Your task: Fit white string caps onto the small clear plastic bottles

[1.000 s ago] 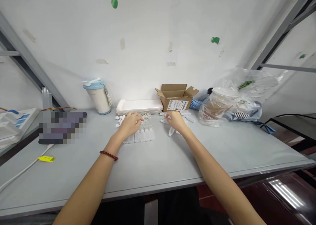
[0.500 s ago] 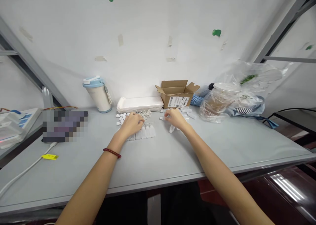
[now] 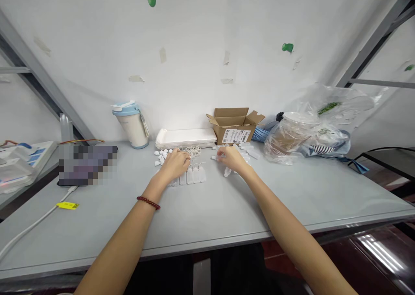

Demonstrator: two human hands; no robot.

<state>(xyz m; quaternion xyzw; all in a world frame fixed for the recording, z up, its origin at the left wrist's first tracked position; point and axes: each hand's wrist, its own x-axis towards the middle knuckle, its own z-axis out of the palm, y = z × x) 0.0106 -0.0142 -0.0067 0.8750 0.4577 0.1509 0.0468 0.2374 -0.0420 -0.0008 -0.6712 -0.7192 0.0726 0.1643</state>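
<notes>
My left hand (image 3: 177, 163) has its fingers curled beside a small pile of white strings (image 3: 193, 151); whatever is in them is hidden. Under and beside it runs a row of small translucent plastic bottles (image 3: 196, 175), with thin white strings at their tops. Small white caps (image 3: 161, 158) lie scattered just left of that hand. My right hand (image 3: 231, 158) pinches a small translucent plastic bottle (image 3: 214, 157), whose tip points left. More loose translucent bottles (image 3: 251, 151) lie behind and beneath the right hand.
A stack of long white pieces (image 3: 188, 136) and an open cardboard box (image 3: 234, 128) stand by the wall. A blue-lidded tumbler (image 3: 132, 126) is at left, near a blurred dark device (image 3: 87, 165). Plastic-bagged containers (image 3: 290, 137) sit at right. The table's front edge (image 3: 207, 246) runs below my forearms.
The whole view has shifted slightly. Both hands stay at nearly the same spots, with the right still pinching the small bottle.
</notes>
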